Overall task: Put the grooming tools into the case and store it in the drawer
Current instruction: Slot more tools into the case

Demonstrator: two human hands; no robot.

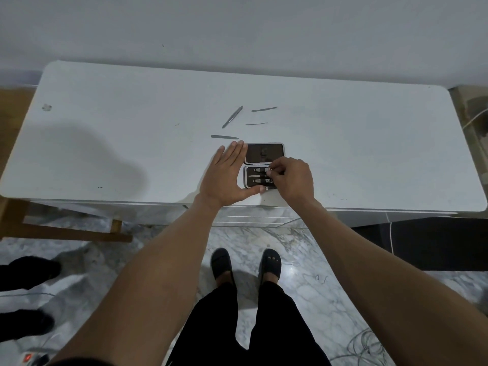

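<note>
Four loose tools (233, 116) (beyond case (248, 178))

A white bench (105, 154) with rounded corners stands against the wall. On it lies an open case (264, 165) near the front edge — lid flat behind the tray — and four slim metal tools (232, 117) loose just beyond it.

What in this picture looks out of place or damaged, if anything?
Nothing looks damaged. Four slim tools lie loose and at different angles on the white table, beyond the open case, not yet packed. A small dark smudge marks the table's far left.
</note>
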